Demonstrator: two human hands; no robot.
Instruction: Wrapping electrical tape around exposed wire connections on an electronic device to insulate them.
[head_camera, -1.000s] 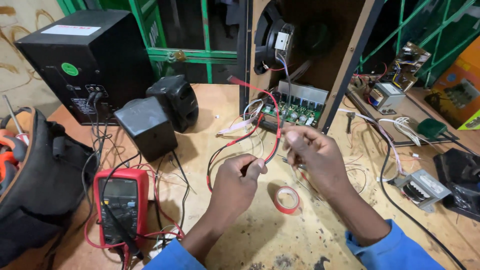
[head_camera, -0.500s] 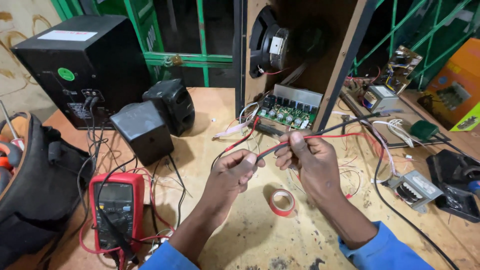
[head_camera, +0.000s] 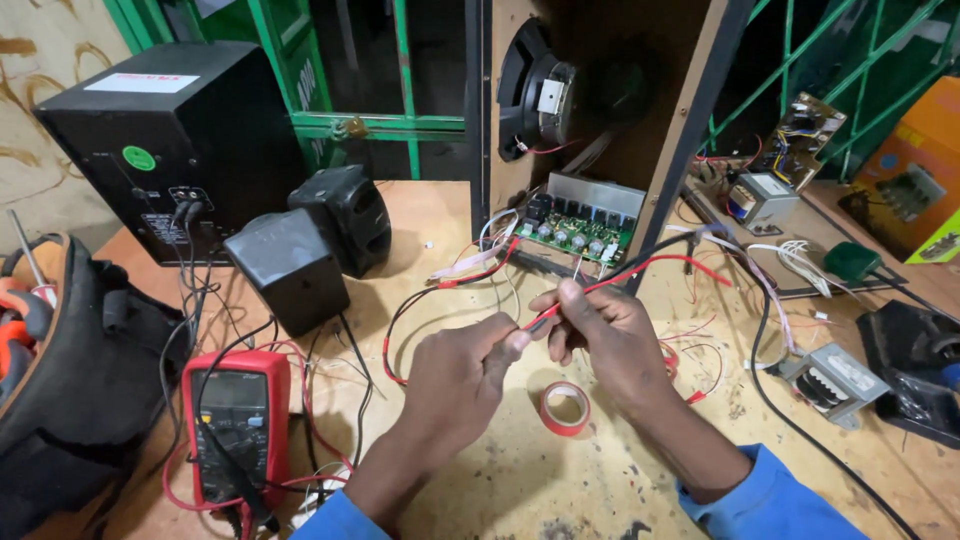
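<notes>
Both my hands hold one red wire (head_camera: 655, 268) above the wooden workbench (head_camera: 560, 490). My left hand (head_camera: 462, 375) pinches the wire at its fingertips. My right hand (head_camera: 608, 335) grips the same wire just to the right, thumb on top. The wire runs up and right toward a green amplifier circuit board (head_camera: 580, 230) at the foot of an open wooden speaker cabinet (head_camera: 690, 120). A roll of red tape (head_camera: 565, 408) lies flat on the bench right under my hands.
A red multimeter (head_camera: 232, 420) with leads lies at the left front, beside a dark tool bag (head_camera: 70, 400). A large black speaker box (head_camera: 165, 140) and two small black speakers (head_camera: 285, 270) stand behind. Transformers (head_camera: 832, 382), loose wires and another circuit board (head_camera: 805, 135) lie at the right.
The red wire, looped up a second ago, is now pulled out straighter to the right. My hands have come closer together over the tape roll.
</notes>
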